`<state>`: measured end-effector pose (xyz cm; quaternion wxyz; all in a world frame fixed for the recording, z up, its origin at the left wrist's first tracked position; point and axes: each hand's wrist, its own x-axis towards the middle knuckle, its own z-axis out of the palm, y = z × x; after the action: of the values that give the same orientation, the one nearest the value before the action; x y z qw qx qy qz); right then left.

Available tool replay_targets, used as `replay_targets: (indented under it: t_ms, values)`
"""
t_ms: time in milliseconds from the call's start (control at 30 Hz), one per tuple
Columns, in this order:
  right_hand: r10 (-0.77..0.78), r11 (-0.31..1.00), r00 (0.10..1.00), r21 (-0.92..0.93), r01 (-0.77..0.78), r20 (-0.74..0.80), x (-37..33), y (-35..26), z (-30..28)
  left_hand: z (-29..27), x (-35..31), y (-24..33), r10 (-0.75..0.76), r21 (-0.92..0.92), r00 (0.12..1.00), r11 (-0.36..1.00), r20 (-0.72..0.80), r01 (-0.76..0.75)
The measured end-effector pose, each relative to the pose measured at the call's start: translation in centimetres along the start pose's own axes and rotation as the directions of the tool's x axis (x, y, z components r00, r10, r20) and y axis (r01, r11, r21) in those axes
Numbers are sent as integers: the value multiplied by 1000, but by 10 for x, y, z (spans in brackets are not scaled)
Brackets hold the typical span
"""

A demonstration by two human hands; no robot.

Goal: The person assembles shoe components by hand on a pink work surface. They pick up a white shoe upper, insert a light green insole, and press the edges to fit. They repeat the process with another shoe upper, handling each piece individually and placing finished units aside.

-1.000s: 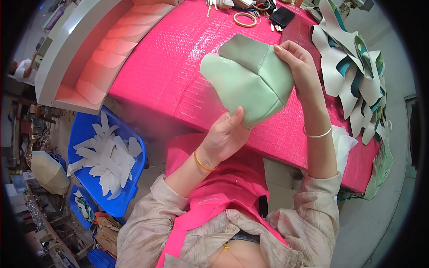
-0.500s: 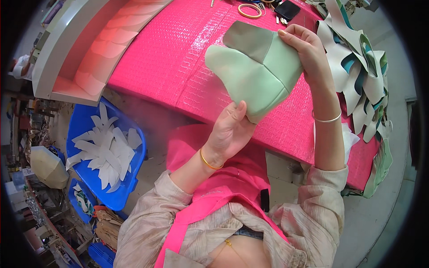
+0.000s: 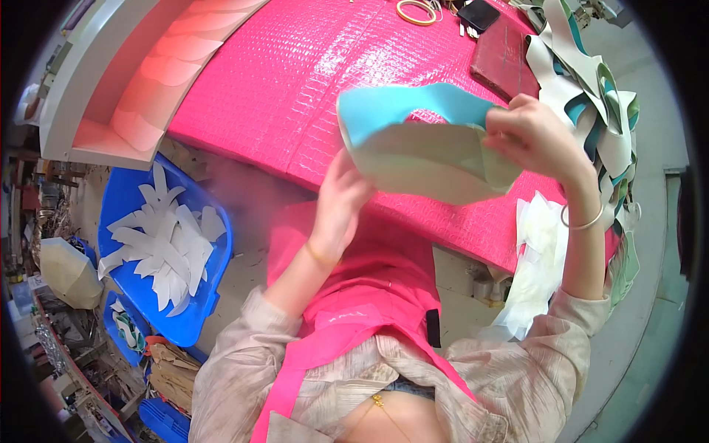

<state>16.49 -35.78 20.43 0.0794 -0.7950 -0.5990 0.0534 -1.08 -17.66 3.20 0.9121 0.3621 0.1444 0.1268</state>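
Observation:
A stitched pale green leather shoe upper [image 3: 436, 166] is held above the pink-covered table [image 3: 273, 96], opened out so its bright blue lining [image 3: 391, 107] shows. A hole in its middle lets the pink cover show through. My right hand [image 3: 535, 140] pinches the right edge, its fingers curled closed and somewhat blurred. At the left end my left hand [image 3: 341, 203] holds the lower edge, with the fingertips hidden behind the leather.
On the left stands a white box-like unit [image 3: 111, 96] glowing red inside, above a blue bin [image 3: 196, 317] of white offcuts. Green and white leather pieces [image 3: 613, 125] hang over the right edge. A dark red block [image 3: 506, 59], black pouch [image 3: 478, 15] and yellow ring [image 3: 416, 11] lie farther back.
The shoe upper has turned from its green outer side to show the blue lining. My right hand has come lower and nearer; my left hand has shifted left along the edge.

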Motion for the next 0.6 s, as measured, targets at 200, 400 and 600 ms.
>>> replay_targets:
  t_ms: [200, 400, 600]
  values:
    - [-11, 859, 998, 511, 43, -65, 21, -3, 23, 39, -16, 38, 312, 756, 744, 109, 591, -645]
    - [206, 780, 616, 252, -572, 760, 48, 20, 44, 49, 63, 15, -162, 800, 856, 472, 491, -370]
    - [276, 917, 747, 69, -394, 605, 7, 13, 54, 51, 57, 17, -238, 799, 820, 474, 521, -370]
